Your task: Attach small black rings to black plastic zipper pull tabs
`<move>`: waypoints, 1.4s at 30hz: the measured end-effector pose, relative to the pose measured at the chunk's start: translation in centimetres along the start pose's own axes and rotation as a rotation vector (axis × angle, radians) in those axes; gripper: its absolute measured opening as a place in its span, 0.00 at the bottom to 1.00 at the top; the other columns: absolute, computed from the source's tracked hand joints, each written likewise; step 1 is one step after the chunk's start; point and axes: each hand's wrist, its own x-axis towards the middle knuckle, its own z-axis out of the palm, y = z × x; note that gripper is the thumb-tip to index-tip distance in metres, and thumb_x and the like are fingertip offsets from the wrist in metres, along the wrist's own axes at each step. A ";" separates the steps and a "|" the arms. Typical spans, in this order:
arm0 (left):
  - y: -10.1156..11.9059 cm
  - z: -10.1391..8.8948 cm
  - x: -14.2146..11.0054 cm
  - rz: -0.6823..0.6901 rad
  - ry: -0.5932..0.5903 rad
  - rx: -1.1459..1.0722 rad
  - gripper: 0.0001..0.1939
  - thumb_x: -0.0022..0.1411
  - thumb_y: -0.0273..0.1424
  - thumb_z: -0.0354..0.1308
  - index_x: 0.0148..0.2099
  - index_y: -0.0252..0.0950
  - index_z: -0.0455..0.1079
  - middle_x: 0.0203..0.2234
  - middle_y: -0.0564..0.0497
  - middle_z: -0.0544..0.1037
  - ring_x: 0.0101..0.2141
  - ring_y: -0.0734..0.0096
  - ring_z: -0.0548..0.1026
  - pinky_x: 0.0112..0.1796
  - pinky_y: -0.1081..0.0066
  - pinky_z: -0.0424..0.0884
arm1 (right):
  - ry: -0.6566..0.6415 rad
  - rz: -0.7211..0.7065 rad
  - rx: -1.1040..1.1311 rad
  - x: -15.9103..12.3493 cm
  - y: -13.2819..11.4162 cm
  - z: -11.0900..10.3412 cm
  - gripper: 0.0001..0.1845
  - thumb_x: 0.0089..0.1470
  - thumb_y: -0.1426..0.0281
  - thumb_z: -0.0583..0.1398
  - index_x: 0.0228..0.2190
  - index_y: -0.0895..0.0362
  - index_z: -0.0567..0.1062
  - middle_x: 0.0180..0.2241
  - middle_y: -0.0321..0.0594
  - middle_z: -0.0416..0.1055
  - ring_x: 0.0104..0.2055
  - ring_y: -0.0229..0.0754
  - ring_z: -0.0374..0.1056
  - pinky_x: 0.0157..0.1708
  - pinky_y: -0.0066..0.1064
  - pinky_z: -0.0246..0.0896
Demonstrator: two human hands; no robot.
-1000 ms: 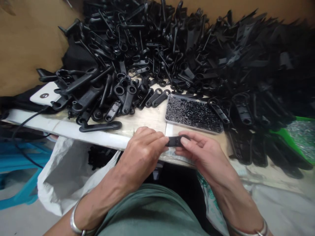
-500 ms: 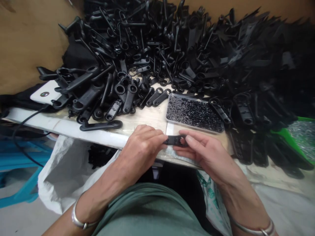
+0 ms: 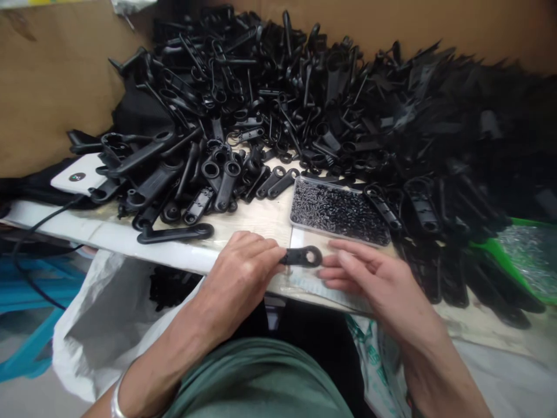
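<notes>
Left hand (image 3: 237,273) in a closed fingertip grip, right hand (image 3: 369,278) loose-fingered just beside.

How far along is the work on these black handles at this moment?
Done: cannot tell; no finished batch stands apart. In hand: the left hand pinches one handle at the table edge, right hand open beside it. Left: a large pile and a full tray of small parts.

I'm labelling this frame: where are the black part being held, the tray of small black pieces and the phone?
black part (image 3: 303,256): head view, on its ring end.
tray of small black pieces (image 3: 300,231): head view, near rim.
phone (image 3: 73,180): head view, white back.
</notes>
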 end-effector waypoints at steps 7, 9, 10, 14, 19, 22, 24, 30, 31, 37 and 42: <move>-1.2 -0.9 0.1 -0.029 -0.108 0.151 0.08 0.66 0.25 0.52 0.46 0.36 0.69 0.43 0.48 0.76 0.40 0.65 0.73 0.46 0.59 0.57 | 0.284 -0.408 -0.720 1.7 -1.6 -2.9 0.10 0.57 0.63 0.61 0.36 0.55 0.78 0.30 0.39 0.76 0.30 0.45 0.71 0.32 0.36 0.66; -1.4 -1.1 0.3 -0.020 -0.098 0.167 0.08 0.67 0.27 0.52 0.47 0.37 0.68 0.43 0.49 0.76 0.39 0.66 0.72 0.47 0.59 0.56 | 0.282 -0.568 -0.966 2.9 -2.4 -2.6 0.07 0.58 0.68 0.61 0.36 0.55 0.79 0.36 0.40 0.76 0.37 0.47 0.71 0.40 0.39 0.64; -1.5 -1.2 0.4 -0.016 -0.090 0.177 0.08 0.68 0.29 0.52 0.47 0.37 0.68 0.42 0.49 0.77 0.39 0.66 0.72 0.47 0.59 0.55 | 0.258 -0.618 -1.064 3.5 -2.9 -2.2 0.07 0.58 0.70 0.60 0.37 0.55 0.79 0.38 0.40 0.75 0.39 0.48 0.70 0.42 0.39 0.63; -2.0 -1.8 0.9 -0.017 -0.058 0.247 0.07 0.68 0.29 0.51 0.45 0.38 0.69 0.36 0.50 0.77 0.37 0.66 0.70 0.43 0.60 0.56 | 0.158 -0.615 -1.331 5.6 -4.2 -0.5 0.08 0.59 0.71 0.60 0.40 0.55 0.77 0.40 0.41 0.73 0.40 0.50 0.69 0.39 0.39 0.62; -2.5 -2.2 2.3 -0.041 -0.073 0.329 0.08 0.68 0.28 0.50 0.42 0.37 0.71 0.33 0.51 0.76 0.37 0.65 0.69 0.41 0.61 0.55 | 0.117 -0.510 -1.457 6.4 -4.6 0.6 0.05 0.60 0.71 0.58 0.35 0.54 0.75 0.36 0.40 0.72 0.37 0.48 0.69 0.31 0.35 0.58; -2.3 -2.0 3.6 -0.060 -0.100 0.345 0.09 0.68 0.29 0.49 0.41 0.37 0.71 0.33 0.50 0.76 0.37 0.65 0.68 0.41 0.61 0.54 | 0.105 -0.512 -1.436 6.5 -4.6 0.3 0.06 0.61 0.71 0.58 0.33 0.53 0.75 0.35 0.38 0.72 0.37 0.46 0.69 0.31 0.34 0.57; -1.9 -1.8 4.4 -0.067 -0.125 0.344 0.09 0.68 0.28 0.50 0.41 0.37 0.72 0.33 0.51 0.76 0.37 0.66 0.68 0.42 0.61 0.54 | 0.088 -0.536 -1.366 6.7 -4.5 -0.2 0.07 0.61 0.72 0.57 0.33 0.53 0.76 0.35 0.36 0.72 0.37 0.44 0.69 0.34 0.34 0.58; -0.3 -0.8 5.9 -0.095 -0.182 0.339 0.10 0.65 0.22 0.51 0.37 0.36 0.73 0.30 0.51 0.75 0.37 0.66 0.69 0.43 0.62 0.55 | 0.066 -0.632 -1.023 7.0 -4.2 -1.8 0.07 0.58 0.74 0.60 0.33 0.52 0.78 0.34 0.30 0.75 0.37 0.39 0.70 0.37 0.29 0.59; -0.1 -0.6 6.1 -0.098 -0.191 0.336 0.10 0.64 0.22 0.51 0.36 0.35 0.72 0.30 0.51 0.75 0.37 0.66 0.69 0.42 0.62 0.55 | 0.056 -0.629 -0.977 7.0 -4.2 -1.9 0.07 0.58 0.74 0.60 0.32 0.52 0.79 0.33 0.29 0.76 0.36 0.38 0.70 0.36 0.28 0.59; 0.3 0.1 7.1 -0.086 -0.193 0.312 0.10 0.65 0.22 0.51 0.38 0.35 0.74 0.30 0.51 0.76 0.38 0.65 0.69 0.42 0.61 0.56 | 0.060 -0.569 -0.832 7.0 -4.4 -1.8 0.08 0.55 0.72 0.60 0.27 0.52 0.79 0.27 0.29 0.75 0.30 0.37 0.69 0.32 0.29 0.58; 1.2 0.8 7.8 -0.073 -0.097 0.252 0.08 0.65 0.24 0.53 0.39 0.35 0.74 0.31 0.51 0.77 0.36 0.65 0.69 0.40 0.63 0.57 | 0.012 -0.422 -0.458 6.3 -4.7 -1.7 0.04 0.52 0.70 0.63 0.29 0.57 0.79 0.19 0.32 0.70 0.20 0.34 0.61 0.21 0.25 0.53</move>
